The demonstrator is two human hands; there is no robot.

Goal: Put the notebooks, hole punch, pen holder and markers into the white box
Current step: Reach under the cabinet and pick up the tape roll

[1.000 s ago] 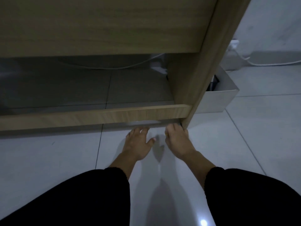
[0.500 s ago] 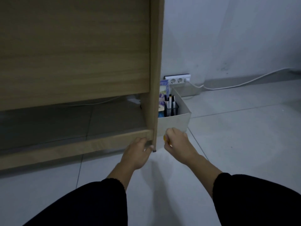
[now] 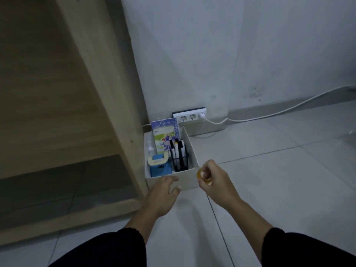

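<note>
Sleeves: black [image 3: 107, 249], on both forearms, nearest to the camera.
Left hand [image 3: 163, 191]: fingers stretched out and spread, holding nothing; fingertips [image 3: 173, 178] lie at the near rim of the white box, thumb against its front wall.
Right hand [image 3: 215, 184]: raised just off the box's near right corner, thumb and fingers pinched on a small yellow ring [image 3: 200, 174]. Ring is blurred; cannot tell what it is.
Floor [image 3: 269, 180]: pale grey tiles, dim light.
White box [image 3: 189, 180]: stands on the floor, its left side just beside the wooden desk's side panel, top open.
Hole punch [image 3: 160, 167]: blue, in the box's near left corner, a pale piece on top of it.
Pen holder [image 3: 180, 164]: black mesh, upright, in the box's near right part, just beside the hole punch.
Markers [image 3: 176, 149]: white barrels with dark caps, standing upright in the pen holder.
Notebooks [image 3: 165, 134]: standing on edge at the far end of the box, behind the punch and holder; blue-and-white patterned cover at the back, a pale illustrated one in front.
Desk side panel [image 3: 107, 74]: light wood, left of the box, runs to the floor.
Power strip [image 3: 189, 115]: white, against the wall behind the box; one white cable [image 3: 269, 115] plugged in, running right along the skirting.
Wall [image 3: 231, 54]: white, scuffed low down.
</note>
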